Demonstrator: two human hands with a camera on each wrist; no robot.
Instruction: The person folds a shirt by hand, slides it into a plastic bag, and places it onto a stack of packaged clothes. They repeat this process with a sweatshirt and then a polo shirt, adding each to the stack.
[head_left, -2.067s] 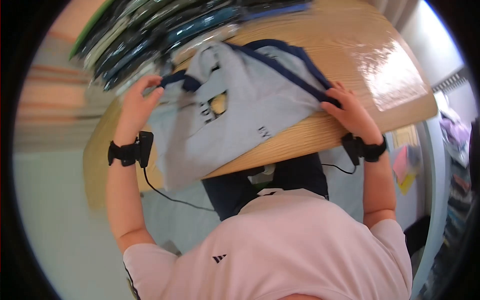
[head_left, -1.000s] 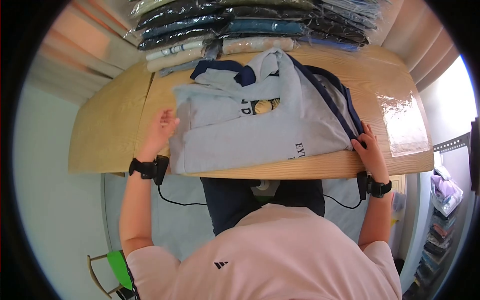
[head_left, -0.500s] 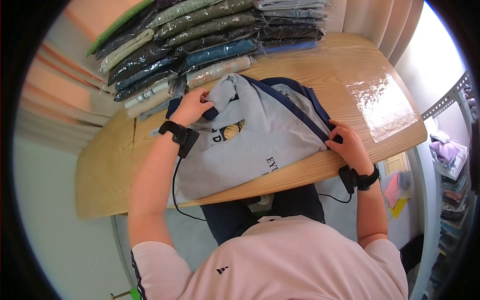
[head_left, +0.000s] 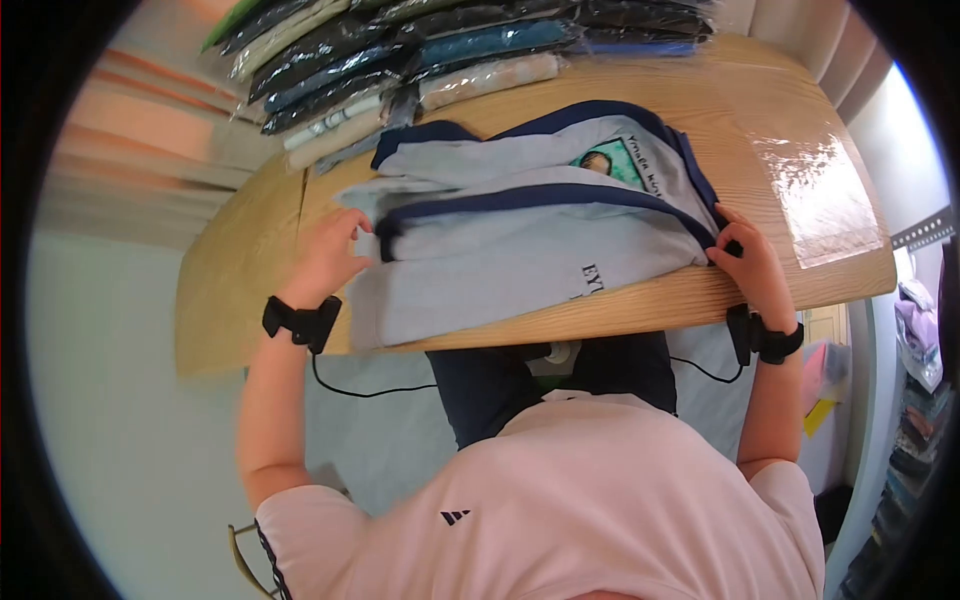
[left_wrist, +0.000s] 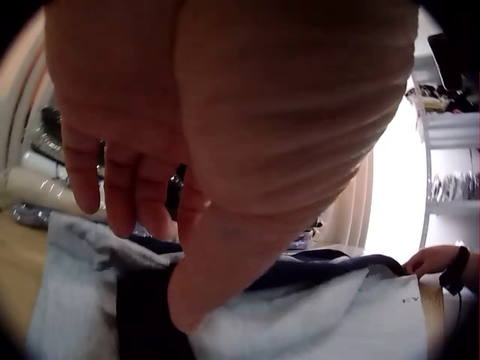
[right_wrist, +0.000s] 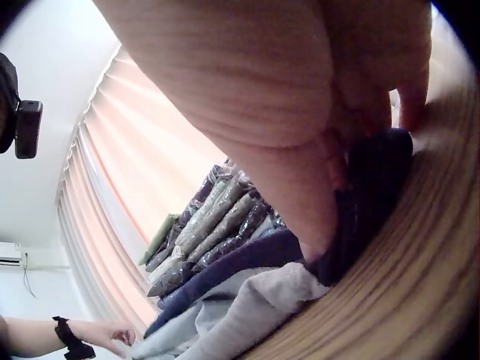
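Note:
A light grey sweatshirt (head_left: 480, 285) with navy trim lies folded near the table's front edge. Black letters mark its front part, and a green printed picture (head_left: 625, 160) shows inside the fold at the back. My right hand (head_left: 755, 265) pinches the navy trim (right_wrist: 367, 187) at the right corner between thumb and fingers. At the left end, my left hand (head_left: 328, 258) hovers beside a navy cuff (head_left: 388, 238), fingers loosely extended. In the left wrist view, the thumb stands apart from the fingers, overlapping the dark cuff (left_wrist: 150, 315).
Stacks of clothes in clear plastic bags (head_left: 490, 55) stand along the back of the wooden table (head_left: 235, 290). A shiny clear plastic sheet (head_left: 815, 195) lies at the right. Cables hang from both wrist cameras below the table edge.
The left hand reached to the far navy cuff and came back toward the near left. A navy-edged part now lies folded forward, showing the green picture. The right hand stays at the right corner.

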